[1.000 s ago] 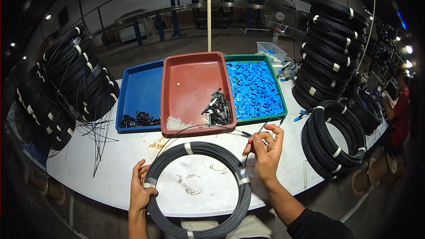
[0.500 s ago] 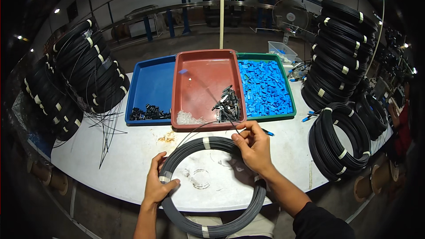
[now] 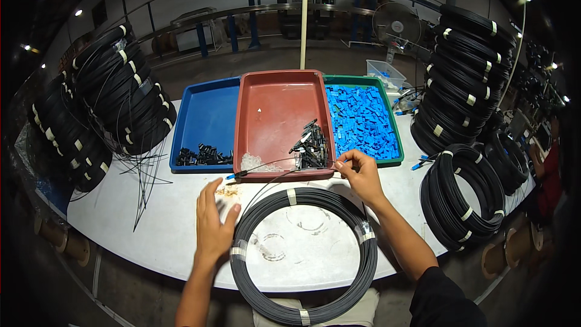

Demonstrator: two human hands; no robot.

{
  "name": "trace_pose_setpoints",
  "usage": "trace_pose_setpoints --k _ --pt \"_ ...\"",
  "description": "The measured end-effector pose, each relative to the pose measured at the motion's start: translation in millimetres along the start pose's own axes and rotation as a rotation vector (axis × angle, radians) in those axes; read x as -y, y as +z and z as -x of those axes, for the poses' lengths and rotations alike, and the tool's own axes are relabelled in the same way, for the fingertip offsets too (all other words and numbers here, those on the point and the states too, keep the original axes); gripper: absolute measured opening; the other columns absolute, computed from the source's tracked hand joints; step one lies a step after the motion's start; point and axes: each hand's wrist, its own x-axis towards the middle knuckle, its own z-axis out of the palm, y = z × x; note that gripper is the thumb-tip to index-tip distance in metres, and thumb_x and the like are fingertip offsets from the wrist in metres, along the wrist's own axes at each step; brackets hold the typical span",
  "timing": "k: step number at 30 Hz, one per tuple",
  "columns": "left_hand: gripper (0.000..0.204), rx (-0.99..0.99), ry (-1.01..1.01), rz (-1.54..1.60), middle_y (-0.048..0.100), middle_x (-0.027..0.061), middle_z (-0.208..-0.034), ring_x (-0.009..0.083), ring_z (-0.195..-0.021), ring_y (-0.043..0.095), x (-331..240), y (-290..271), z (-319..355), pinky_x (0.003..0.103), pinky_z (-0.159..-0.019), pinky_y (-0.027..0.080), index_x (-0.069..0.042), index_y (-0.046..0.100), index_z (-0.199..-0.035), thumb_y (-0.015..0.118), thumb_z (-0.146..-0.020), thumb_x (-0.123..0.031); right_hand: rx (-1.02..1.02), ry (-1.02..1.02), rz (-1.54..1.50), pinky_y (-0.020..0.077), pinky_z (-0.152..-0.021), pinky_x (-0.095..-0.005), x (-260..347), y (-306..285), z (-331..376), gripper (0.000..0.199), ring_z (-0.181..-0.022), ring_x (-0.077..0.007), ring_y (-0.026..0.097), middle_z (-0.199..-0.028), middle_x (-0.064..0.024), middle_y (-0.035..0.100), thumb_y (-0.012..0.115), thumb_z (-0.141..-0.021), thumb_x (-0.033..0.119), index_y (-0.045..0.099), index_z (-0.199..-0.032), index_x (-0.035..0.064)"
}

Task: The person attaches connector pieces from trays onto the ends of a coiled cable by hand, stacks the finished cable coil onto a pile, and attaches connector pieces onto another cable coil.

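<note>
A coil of black cable (image 3: pixel 304 320), bound with pale tape, lies at the table's near edge and partly overhangs it. My right hand (image 3: pixel 361 178) is closed in a pinch on the loose black cable (image 3: pixel 284 162) above the coil's far right side. From those fingers the cable runs left across the front of the red tray to an end with a black and blue connector (image 3: pixel 233 176). My left hand (image 3: pixel 213 221) is open beside the coil's left side, fingers spread and nothing in them, just below that connector.
Black parts lie in the blue tray (image 3: pixel 206 100). The red tray (image 3: pixel 281 100) holds black and clear pieces; the green tray (image 3: pixel 397 139) holds many blue pieces. Stacked cable coils stand left (image 3: pixel 121 94) and right (image 3: pixel 466 79), with loose ends hanging left. More coils (image 3: pixel 463 197) lie at right.
My left hand has let go of the coil and opened. The coil has shifted slightly right. The connector end has swung from right of my right hand to the left, above my left hand.
</note>
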Motion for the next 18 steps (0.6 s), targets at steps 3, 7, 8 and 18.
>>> trace_pose_setpoints --k 3,7,8,18 --pt "0.06 0.034 0.166 -0.158 0.055 0.0235 -0.138 0.0381 -0.129 0.053 25 10 -41 0.044 -0.107 0.044 -0.001 0.049 -0.142 0.07 -0.087 -0.013 0.066 0.019 0.073 0.0399 -0.054 -0.0232 -3 -9 -4 0.007 -0.059 -0.0038 0.05 -0.066 0.002 0.061 0.073 -0.089 0.007 0.069 -0.089 0.0008" --pt "0.051 0.328 0.147 -0.071 0.068 0.0237 -0.118 0.0334 -0.107 0.069 20 23 -59 0.041 -0.094 0.053 -0.003 0.057 -0.134 0.073 -0.086 -0.01 0.14 0.09 0.065 0.0421 -0.056 -0.0232 -12 -11 -8 0.008 -0.06 -0.0046 0.053 -0.067 0.0011 0.063 0.072 -0.089 0.007 0.069 -0.087 0.0004" --pt "0.046 0.402 0.08 -0.062 0.071 0.022 -0.109 0.0317 -0.097 0.072 18 28 -60 0.039 -0.088 0.055 -0.003 0.06 -0.13 0.073 -0.086 -0.009 0.143 0.068 0.064 0.0434 -0.057 -0.0238 -18 -10 -8 0.009 -0.06 -0.0055 0.055 -0.068 0.0002 0.065 0.072 -0.09 0.008 0.07 -0.088 0.0001" --pt "0.014 0.232 0.299 -0.105 0.074 0.0146 -0.093 0.0269 -0.079 0.073 17 33 -56 0.034 -0.07 0.058 0.0 0.074 -0.099 0.071 -0.085 -0.001 0.063 -0.108 0.492 0.0532 -0.079 -0.0416 -27 -40 -7 0.019 -0.09 -0.0338 0.069 -0.094 -0.0154 0.072 0.072 -0.085 0.007 0.069 -0.103 0.0021"
